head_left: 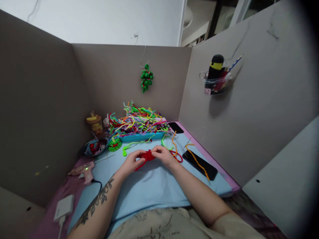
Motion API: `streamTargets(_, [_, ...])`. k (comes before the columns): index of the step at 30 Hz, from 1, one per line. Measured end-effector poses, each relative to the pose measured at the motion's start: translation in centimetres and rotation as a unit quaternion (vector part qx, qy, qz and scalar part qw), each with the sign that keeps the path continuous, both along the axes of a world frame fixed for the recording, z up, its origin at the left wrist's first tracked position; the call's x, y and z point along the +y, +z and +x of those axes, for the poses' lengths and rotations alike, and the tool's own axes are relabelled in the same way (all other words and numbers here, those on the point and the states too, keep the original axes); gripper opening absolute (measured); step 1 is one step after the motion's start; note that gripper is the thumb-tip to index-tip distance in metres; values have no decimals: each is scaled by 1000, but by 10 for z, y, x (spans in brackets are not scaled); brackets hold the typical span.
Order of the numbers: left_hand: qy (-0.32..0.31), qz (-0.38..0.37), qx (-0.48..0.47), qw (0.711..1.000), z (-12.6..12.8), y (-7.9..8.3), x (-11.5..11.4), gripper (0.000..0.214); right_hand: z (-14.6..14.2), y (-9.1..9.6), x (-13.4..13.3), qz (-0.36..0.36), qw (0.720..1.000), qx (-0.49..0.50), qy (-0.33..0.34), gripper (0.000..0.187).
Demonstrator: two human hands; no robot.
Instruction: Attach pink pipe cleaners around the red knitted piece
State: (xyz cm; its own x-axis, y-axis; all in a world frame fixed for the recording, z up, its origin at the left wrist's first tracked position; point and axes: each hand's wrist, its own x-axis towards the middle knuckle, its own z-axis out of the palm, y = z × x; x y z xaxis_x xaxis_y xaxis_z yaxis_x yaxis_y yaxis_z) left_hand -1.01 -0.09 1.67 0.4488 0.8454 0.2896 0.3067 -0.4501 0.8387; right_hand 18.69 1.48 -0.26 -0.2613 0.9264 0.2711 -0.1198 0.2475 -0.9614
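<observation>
Between my two hands is a small red yarn piece [147,155], held over the blue cloth [142,196]. My left hand [134,162] pinches its left side between thumb and fingers, and a red strand hangs below. On the right side, the fingers of my right hand [162,155] close on the same piece. A red yarn loop [178,156] lies just past my right hand. Beyond the hands, a light green yarn strand [136,143] rests on the cloth. Whether a small tool is in my fingers cannot be made out.
A blue tray [142,137] heaped with colourful yarn strands stands at the back. At left are a green crocheted piece [115,144], a dark bowl [82,151], a pink glue gun [87,172] and a white adapter [64,207]. An orange strand crosses a black phone [209,169] at right.
</observation>
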Motion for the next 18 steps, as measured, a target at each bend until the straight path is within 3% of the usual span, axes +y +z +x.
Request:
streamTargets(4, [3,-25,-31,999,2,-1,-1,29,-2,0,0,22,998,-38,-36,13])
streamTargets(13, [15,-15,-12,1000,-1,-4,3,28,-3,-11,3,-38,998,-29,45,22])
streamTargets(16, [50,42,11,998,0,-4,2,31,-5,-13,3,-50,995,-64,59,23])
streamTargets(18, [88,106,32,990,1,-4,0,33,-7,-15,2,-45,996,-75,29,22])
